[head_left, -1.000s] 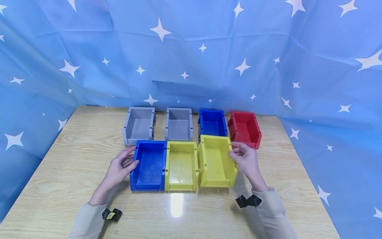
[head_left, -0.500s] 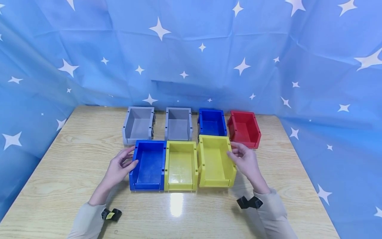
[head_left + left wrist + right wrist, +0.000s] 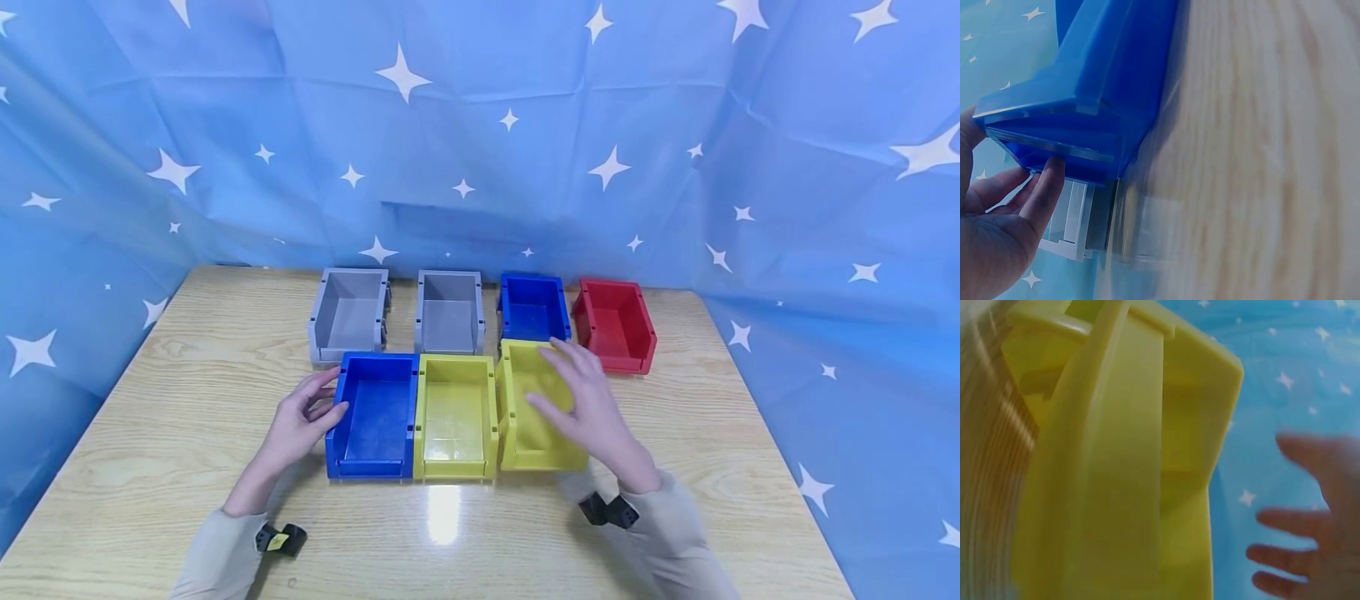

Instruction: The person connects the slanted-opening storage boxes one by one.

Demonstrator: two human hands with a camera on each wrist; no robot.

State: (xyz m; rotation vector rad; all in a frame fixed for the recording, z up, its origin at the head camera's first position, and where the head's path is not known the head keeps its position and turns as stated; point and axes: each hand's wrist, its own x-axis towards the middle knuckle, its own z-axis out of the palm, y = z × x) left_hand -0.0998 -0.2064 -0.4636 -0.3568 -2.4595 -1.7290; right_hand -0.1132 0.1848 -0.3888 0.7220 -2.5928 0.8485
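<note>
In the head view, a blue storage bin (image 3: pixel 378 417), a yellow storage bin (image 3: pixel 453 408) and a second yellow bin (image 3: pixel 525 446) stand side by side in a front row. My left hand (image 3: pixel 300 423) grips the blue bin's left wall, thumb on the inner side; the left wrist view shows its fingers (image 3: pixel 1049 194) under the rim. Over the right-hand yellow bin hovers my right hand (image 3: pixel 588 408), fingers spread and holding nothing. That bin is slightly skewed beside its yellow neighbour. In the right wrist view, open space separates the hand from the yellow wall.
Behind the front row stand two grey bins (image 3: pixel 352 321) (image 3: pixel 450 321), another blue bin (image 3: pixel 534 310) and a red bin (image 3: pixel 615 325). All rest on a wooden table (image 3: pixel 187 400). A blue star-patterned cloth (image 3: pixel 480 142) hangs behind the table and along its sides.
My right hand has let go of the right-hand yellow bin's right wall and moved left over the bin, its fingers spreading. The left hand and all the bins look unmoved.
</note>
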